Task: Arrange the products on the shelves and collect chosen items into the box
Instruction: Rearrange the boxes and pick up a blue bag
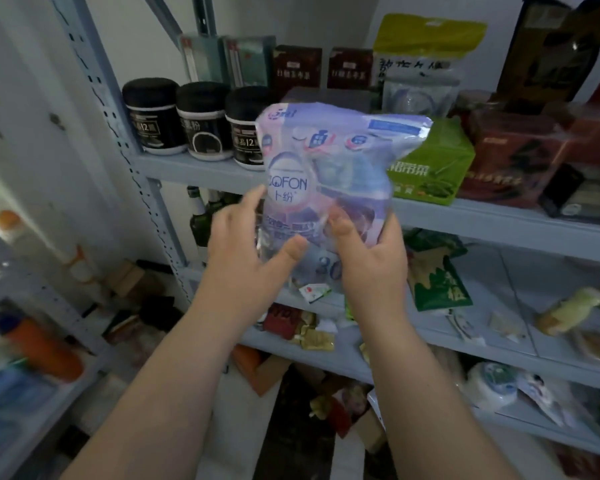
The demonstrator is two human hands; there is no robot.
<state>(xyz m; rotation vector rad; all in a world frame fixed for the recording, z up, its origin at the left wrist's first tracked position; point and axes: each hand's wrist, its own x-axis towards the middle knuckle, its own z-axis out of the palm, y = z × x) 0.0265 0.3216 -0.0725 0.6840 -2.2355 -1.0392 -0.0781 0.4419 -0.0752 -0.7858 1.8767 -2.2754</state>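
Observation:
A pale purple and blue plastic bag (329, 174) printed with "COFON" is held upright in front of the grey metal shelves (201, 169). My right hand (371, 261) grips its lower right side, thumb on the front. At the lower left edge of the bag my left hand (246, 258) holds it, with the thumb pressed on the front and the fingers behind. The bag's top reaches the level of the upper shelf and hides part of what stands there.
The upper shelf holds three black-lidded jars (201, 121), dark red boxes (297, 69), a green box (430, 168) and red boxes (513, 157). Green packets (437, 278) and small sachets lie on the shelf below. A cardboard box (267, 370) sits lower down. Another rack stands at left.

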